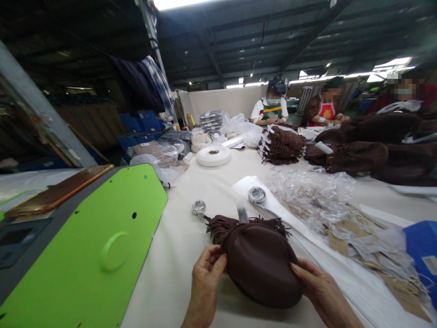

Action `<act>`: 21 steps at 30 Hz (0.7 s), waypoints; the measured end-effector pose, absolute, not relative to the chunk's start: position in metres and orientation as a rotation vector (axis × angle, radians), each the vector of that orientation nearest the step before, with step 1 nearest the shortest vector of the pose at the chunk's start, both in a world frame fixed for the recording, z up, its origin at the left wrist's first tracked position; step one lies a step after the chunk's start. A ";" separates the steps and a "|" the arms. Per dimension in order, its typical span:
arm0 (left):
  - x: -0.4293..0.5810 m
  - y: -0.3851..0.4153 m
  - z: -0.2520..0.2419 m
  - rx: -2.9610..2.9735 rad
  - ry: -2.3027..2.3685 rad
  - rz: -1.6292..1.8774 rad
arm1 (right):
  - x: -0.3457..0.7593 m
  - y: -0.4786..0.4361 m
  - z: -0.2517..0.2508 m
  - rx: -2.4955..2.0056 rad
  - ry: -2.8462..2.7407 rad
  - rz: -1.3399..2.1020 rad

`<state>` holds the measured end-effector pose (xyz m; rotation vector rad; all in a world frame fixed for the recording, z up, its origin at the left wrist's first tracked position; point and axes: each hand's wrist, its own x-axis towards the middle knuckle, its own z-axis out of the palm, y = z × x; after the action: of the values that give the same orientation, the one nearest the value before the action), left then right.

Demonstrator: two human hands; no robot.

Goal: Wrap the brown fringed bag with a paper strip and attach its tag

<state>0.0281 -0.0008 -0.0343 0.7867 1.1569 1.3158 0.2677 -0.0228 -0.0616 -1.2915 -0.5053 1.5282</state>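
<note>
Two hands, one left and one right, share one brown bag. Beyond them lie two grey coils and, farther out, one white roll. One green panel stands left of the hands, one blue box right. Three people are far beyond — the heaped brown pieces overlap too much to count surely.

Table passable left; plastic (seemingly) blocks right
</note>
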 end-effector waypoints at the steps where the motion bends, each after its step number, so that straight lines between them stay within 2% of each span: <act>1: 0.029 0.001 -0.033 0.783 1.172 1.290 | 0.268 -0.024 -0.064 -1.293 -0.522 1.527; 6: 0.036 0.006 -0.027 0.581 1.213 1.283 | 0.267 -0.030 -0.068 -1.337 -0.556 1.466; 15: -0.004 0.007 -0.053 0.200 1.490 1.544 | 0.269 -0.032 -0.070 -1.362 -0.526 1.473; 18: -0.013 -0.004 -0.045 0.396 1.536 1.540 | 0.270 -0.032 -0.070 -1.375 -0.538 1.472; 21: -0.002 -0.018 -0.034 0.857 1.411 1.241 | 0.268 -0.032 -0.070 -1.381 -0.547 1.478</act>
<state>-0.0016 -0.0177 -0.0337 0.8575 1.4106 1.2415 0.2680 -0.0321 -0.0697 -1.3815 -0.5468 1.4781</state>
